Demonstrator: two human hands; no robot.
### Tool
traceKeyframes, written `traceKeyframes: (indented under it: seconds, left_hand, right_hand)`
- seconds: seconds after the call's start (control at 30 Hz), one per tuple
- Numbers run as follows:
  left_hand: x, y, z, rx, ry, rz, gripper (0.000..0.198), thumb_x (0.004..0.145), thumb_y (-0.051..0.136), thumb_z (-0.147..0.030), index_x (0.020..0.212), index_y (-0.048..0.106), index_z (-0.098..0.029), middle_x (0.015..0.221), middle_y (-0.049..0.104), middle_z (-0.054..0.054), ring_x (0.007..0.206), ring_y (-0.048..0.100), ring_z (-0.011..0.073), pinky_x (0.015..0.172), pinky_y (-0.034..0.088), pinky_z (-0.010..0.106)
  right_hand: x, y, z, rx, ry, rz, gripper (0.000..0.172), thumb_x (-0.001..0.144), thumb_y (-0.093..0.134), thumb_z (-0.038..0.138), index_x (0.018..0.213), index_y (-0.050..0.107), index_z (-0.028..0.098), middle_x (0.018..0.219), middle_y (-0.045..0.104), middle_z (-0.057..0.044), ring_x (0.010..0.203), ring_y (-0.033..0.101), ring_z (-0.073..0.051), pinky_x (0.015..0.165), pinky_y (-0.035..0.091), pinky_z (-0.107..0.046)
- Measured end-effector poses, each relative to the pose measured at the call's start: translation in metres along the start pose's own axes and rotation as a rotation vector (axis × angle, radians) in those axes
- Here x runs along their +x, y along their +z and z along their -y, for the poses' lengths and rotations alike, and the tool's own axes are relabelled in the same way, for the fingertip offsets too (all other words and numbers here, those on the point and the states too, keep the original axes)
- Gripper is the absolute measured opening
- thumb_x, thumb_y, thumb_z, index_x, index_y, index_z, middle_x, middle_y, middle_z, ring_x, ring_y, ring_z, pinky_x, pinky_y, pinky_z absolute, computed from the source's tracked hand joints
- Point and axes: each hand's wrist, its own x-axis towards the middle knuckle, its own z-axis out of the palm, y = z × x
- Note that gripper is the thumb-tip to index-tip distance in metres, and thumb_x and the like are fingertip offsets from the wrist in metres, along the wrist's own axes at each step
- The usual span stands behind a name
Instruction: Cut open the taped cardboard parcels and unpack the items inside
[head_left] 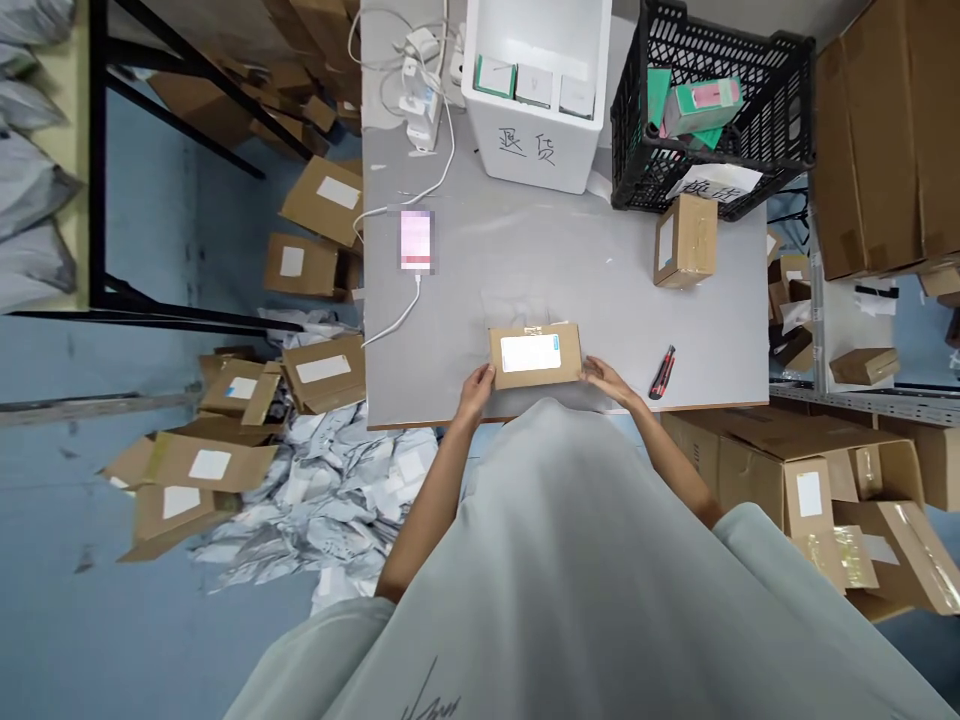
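Note:
A small cardboard box (534, 378) with a white label on top sits at the front edge of the grey table. My left hand (475, 392) grips its left end, thumb near the corner. At the opposite end, my right hand (606, 380) holds the right edge with its fingertips. To the right of that hand lies a red and black utility knife (662, 372). Farther back on the right stands another taped cardboard box (685, 242).
Behind are a white bin (537, 150) with small boxes and a black crate (637, 165) with green packages. A phone (416, 240) charges on the left beside a power strip (421, 105). Opened cartons (202, 462) and grey mailing bags (337, 500) cover the floor at left.

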Motion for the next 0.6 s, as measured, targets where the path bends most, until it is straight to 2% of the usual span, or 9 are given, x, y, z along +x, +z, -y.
traceKeyframes:
  seconds: [0.1,0.17,0.3,0.43,0.5,0.6]
  left_hand:
    - [-0.014,0.009,-0.003,-0.003,-0.092,-0.003,0.059,0.094,0.080,-0.066,0.125,0.080,-0.016,0.140,0.079,0.022,0.138,0.070,0.0399,0.113,0.061,0.054]
    - [-0.023,0.016,-0.008,-0.016,-0.104,-0.008,0.061,0.093,0.082,-0.066,0.130,0.079,-0.017,0.146,0.076,0.020,0.142,0.068,0.0393,0.113,0.062,0.052]
    - [-0.032,0.027,-0.023,0.031,0.032,-0.016,0.063,0.092,0.083,-0.065,0.135,0.080,-0.020,0.146,0.078,0.016,0.136,0.071,0.0336,0.112,0.063,0.045]
    - [-0.024,0.035,-0.034,0.201,0.221,-0.052,0.060,0.090,0.084,-0.062,0.133,0.083,-0.019,0.138,0.081,0.015,0.114,0.076,0.0276,0.104,0.064,0.042]
    - [-0.017,0.040,-0.037,0.243,0.245,-0.066,0.057,0.091,0.083,-0.059,0.130,0.085,-0.018,0.135,0.081,0.015,0.109,0.077,0.0275,0.103,0.064,0.043]
    - [-0.008,0.049,-0.036,0.243,0.213,-0.040,0.057,0.088,0.086,-0.059,0.125,0.086,-0.017,0.127,0.083,0.016,0.109,0.077,0.0294,0.102,0.064,0.044]
  right_hand:
    - [-0.006,0.010,-0.012,0.036,-0.076,0.061,0.095,0.080,0.089,0.050,0.165,0.060,0.019,0.176,0.057,-0.016,0.153,0.064,-0.032,0.133,0.048,-0.047]
    - [-0.005,0.011,-0.012,0.018,-0.137,0.027,0.092,0.081,0.087,0.053,0.164,0.062,0.021,0.173,0.061,-0.014,0.144,0.069,-0.030,0.128,0.053,-0.045]
    - [-0.002,-0.004,0.002,-0.161,-0.215,-0.138,0.075,0.090,0.082,0.061,0.153,0.073,0.022,0.143,0.080,-0.012,0.116,0.079,-0.028,0.107,0.064,-0.043]
    - [-0.001,-0.028,0.020,-0.397,-0.369,-0.234,0.053,0.105,0.066,0.059,0.136,0.084,0.019,0.112,0.085,-0.012,0.099,0.080,-0.027,0.099,0.062,-0.038]
    - [0.001,-0.036,0.026,-0.499,-0.378,-0.266,0.047,0.108,0.063,0.055,0.125,0.088,0.019,0.106,0.085,-0.012,0.096,0.080,-0.027,0.095,0.060,-0.035]
    - [0.005,-0.042,0.027,-0.568,-0.296,-0.291,0.045,0.108,0.064,0.055,0.109,0.091,0.020,0.100,0.087,-0.011,0.096,0.081,-0.029,0.091,0.058,-0.033]
